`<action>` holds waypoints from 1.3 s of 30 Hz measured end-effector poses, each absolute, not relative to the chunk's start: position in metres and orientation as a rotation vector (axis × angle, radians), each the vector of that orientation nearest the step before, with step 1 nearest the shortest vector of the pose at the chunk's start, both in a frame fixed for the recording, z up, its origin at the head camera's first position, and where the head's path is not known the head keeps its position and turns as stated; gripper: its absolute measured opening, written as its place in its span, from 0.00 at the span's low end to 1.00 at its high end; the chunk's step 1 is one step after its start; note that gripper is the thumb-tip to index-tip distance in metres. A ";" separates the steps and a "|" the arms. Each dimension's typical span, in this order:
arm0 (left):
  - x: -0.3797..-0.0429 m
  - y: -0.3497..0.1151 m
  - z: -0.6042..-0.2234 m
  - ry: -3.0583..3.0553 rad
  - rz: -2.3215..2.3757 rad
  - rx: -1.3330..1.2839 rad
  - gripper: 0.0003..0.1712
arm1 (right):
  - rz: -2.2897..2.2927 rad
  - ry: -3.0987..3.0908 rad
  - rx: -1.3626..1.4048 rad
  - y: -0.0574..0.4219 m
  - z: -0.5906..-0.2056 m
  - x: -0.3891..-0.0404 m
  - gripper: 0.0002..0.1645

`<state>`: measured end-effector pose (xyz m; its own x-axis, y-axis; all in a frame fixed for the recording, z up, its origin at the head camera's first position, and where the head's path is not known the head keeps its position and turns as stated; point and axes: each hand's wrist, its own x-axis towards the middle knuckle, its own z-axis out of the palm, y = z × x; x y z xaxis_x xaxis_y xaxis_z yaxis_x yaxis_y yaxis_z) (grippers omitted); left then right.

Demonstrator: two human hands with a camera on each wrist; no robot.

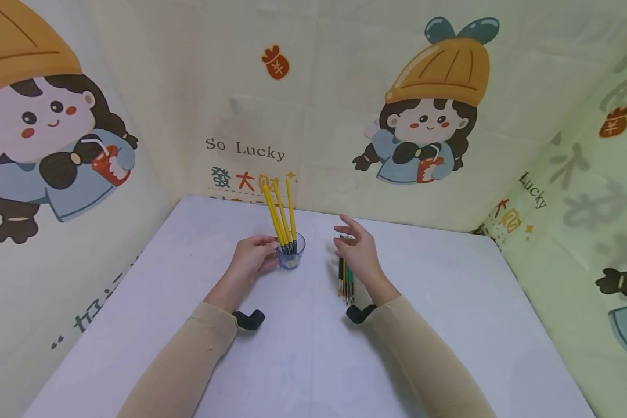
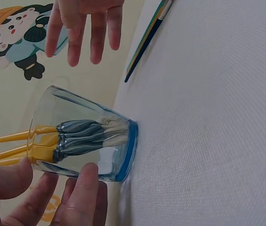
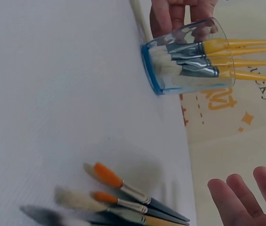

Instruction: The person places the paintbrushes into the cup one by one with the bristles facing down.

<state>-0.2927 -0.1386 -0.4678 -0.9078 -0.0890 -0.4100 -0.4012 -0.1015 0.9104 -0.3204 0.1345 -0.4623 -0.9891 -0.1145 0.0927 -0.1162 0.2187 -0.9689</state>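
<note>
A clear glass cup [image 1: 291,258] with a blue base stands upright on the table, holding several yellow-handled paintbrushes [image 2: 83,136], bristles down. My left hand [image 1: 252,255] grips the cup from its left side, thumb near the rim and fingers along the wall. To the right of the cup, a bundle of loose paintbrushes [image 1: 347,277] lies on the tabletop, bristle ends toward me; orange, pale and dark tips show in the right wrist view. Over the handle ends of that bundle is my right hand [image 1: 359,248], fingers spread and holding nothing.
The table [image 1: 433,325] has a white cloth cover. A printed fabric backdrop [image 1: 324,116] with cartoon figures and lettering rises along its back and both sides. Small black mounts [image 1: 249,320] show at both wrists, below the beige sleeves.
</note>
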 end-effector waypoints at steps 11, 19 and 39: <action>-0.294 -0.139 -0.469 1.940 2.107 -0.564 0.20 | 1.912 -2.498 0.147 0.149 -0.468 -0.319 0.42; -0.293 -0.140 -0.471 1.973 2.124 -0.514 0.20 | 1.830 -2.581 0.021 0.160 -0.471 -0.316 0.42; -0.291 -0.139 -0.472 2.021 2.112 -0.467 0.19 | 1.648 -2.822 -0.190 0.173 -0.472 -0.315 0.42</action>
<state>-0.2905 -0.1394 -0.4722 -0.9342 -0.0849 -0.3465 -0.3424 -0.0594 0.9377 -0.3153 0.1735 -0.4723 -0.9847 0.0337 -0.1711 0.1655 0.4886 -0.8567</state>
